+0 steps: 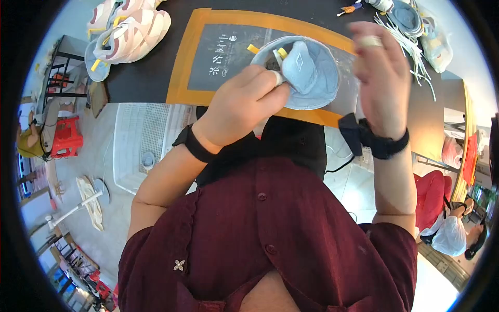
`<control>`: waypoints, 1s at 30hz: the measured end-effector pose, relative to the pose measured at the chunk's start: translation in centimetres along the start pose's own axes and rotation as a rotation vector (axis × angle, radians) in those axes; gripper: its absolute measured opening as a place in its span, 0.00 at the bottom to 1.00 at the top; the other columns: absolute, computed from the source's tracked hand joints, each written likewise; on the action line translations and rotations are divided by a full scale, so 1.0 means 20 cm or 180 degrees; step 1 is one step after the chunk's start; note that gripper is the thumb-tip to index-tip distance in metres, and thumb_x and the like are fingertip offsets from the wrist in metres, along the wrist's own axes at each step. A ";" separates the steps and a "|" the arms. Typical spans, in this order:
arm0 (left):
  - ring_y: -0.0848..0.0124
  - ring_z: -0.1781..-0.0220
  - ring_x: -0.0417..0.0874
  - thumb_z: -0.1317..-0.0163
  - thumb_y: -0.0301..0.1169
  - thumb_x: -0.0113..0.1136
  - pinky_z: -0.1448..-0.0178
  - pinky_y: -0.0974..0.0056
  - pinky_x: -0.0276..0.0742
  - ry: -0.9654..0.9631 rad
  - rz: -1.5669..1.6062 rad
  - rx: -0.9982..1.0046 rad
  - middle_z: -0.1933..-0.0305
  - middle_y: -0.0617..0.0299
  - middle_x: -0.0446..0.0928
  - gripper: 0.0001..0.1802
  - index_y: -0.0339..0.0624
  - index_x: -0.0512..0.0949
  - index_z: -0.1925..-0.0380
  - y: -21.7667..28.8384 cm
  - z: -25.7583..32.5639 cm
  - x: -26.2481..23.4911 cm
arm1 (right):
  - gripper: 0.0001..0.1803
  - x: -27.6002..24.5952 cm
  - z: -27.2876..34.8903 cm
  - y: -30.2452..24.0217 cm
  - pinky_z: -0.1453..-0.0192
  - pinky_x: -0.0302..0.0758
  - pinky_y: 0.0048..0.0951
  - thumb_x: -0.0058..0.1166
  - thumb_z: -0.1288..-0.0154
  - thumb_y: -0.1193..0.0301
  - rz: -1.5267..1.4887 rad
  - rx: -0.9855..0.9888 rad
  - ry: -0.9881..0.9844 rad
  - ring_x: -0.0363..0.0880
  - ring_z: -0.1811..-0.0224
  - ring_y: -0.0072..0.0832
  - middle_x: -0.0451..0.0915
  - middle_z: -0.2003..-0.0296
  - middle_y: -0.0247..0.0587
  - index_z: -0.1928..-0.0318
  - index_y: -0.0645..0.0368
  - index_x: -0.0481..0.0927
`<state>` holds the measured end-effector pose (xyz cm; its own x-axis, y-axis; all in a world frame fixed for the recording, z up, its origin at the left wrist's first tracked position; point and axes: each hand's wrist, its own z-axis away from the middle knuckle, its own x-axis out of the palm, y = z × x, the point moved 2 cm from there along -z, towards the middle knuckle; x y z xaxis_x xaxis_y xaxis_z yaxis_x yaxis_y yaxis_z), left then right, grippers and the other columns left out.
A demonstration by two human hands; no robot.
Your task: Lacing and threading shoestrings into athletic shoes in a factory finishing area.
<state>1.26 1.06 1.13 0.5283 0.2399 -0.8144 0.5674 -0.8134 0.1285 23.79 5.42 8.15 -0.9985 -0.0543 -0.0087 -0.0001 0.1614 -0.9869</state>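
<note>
Blue fabric piece (325, 70) sits at desk's (138, 86) near edge, long axis roughly along it. Left hand (248, 104) nearer, pinching near-left rim; right hand (383, 75) apart, rightward, half-curled, blurred, can't tell if holding anything.

Right grip (383, 75) blurry, fingertips (357, 26) indistinct

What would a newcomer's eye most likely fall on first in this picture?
Probably the pale blue padded piece, lying on the orange-bordered mat, with the left hand at its left side. Next, perhaps the blurred right hand, just right of that piece, then the pale pink-and-white shoes toward the left of the dark table.
</note>
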 end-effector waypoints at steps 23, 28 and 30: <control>0.81 0.67 0.78 0.33 0.29 0.57 0.75 0.77 0.65 0.1174 0.5781 -0.3409 0.57 0.65 0.80 0.19 0.42 0.72 0.43 0.05 -0.02 -0.02 | 0.08 0.05 0.21 -0.03 0.59 0.73 0.24 0.61 0.39 0.78 0.1618 -0.1315 -0.0380 0.77 0.65 0.23 0.80 0.67 0.34 0.59 0.59 0.84; 0.83 0.70 0.74 0.32 0.28 0.57 0.72 0.77 0.65 0.0955 0.5657 -0.3541 0.59 0.66 0.78 0.17 0.40 0.71 0.45 0.09 -0.04 -0.02 | 0.10 0.10 0.27 -0.06 0.65 0.75 0.27 0.65 0.43 0.77 0.1826 -0.1602 -0.0655 0.78 0.68 0.29 0.77 0.69 0.40 0.59 0.58 0.85; 0.83 0.67 0.75 0.32 0.29 0.56 0.72 0.77 0.66 0.0827 0.5324 -0.3402 0.57 0.66 0.78 0.17 0.41 0.70 0.44 0.10 -0.03 -0.02 | 0.10 0.10 0.27 -0.09 0.65 0.75 0.27 0.66 0.43 0.77 0.1763 -0.1511 -0.0683 0.78 0.69 0.29 0.77 0.69 0.40 0.59 0.58 0.85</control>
<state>2.58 -0.23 2.10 0.8417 -0.1431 0.5206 -0.4672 0.2903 0.8352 22.16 -0.24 8.98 -0.8270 -0.0245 -0.5616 0.4258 0.6249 -0.6543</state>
